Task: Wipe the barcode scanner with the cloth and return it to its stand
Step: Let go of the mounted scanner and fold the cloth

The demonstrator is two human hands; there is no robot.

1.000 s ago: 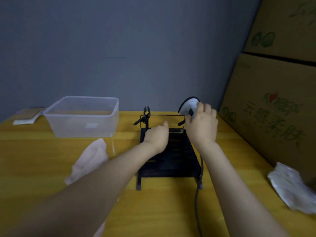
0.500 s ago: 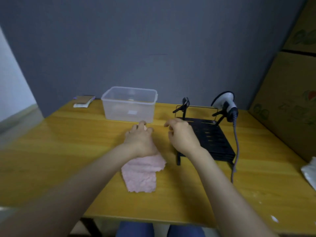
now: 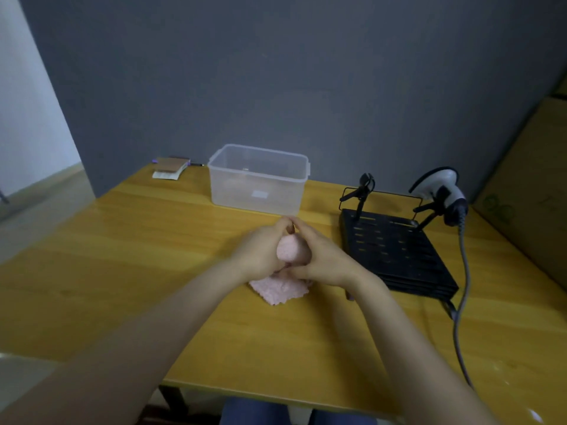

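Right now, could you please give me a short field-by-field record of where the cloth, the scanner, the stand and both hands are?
cloth: pink cloth, far end lifted and bunched between both hands, near end on the wooden table
left hand: left hand closed on the cloth
right hand: right hand closed on the cloth
scanner: barcode scanner resting on a clip arm at the far right corner of the black stand, cable hanging down
container: clear plastic box behind the hands
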